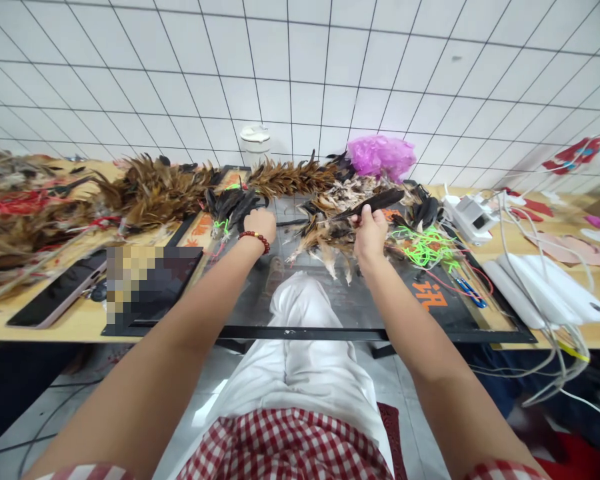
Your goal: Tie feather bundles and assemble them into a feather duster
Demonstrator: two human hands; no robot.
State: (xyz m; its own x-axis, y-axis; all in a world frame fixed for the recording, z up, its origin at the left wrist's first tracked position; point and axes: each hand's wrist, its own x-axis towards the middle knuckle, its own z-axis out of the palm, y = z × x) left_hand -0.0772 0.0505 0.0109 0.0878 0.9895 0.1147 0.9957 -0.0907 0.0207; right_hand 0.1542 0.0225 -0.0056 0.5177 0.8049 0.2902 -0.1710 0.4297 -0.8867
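Observation:
My right hand pinches a long dark feather that points up and to the right, above a loose heap of brown and pale feathers. My left hand, with a red bead bracelet on its wrist, is closed in a fist on a bunch of dark feathers with a green tie. Both hands rest over a glass sheet with a black border that overhangs the wooden table's front edge.
Brown feather bundles and red ties cover the table's left. A phone lies at the front left. Neon green strings, a power strip, white cables and a pink bag lie to the right. A white jar stands by the tiled wall.

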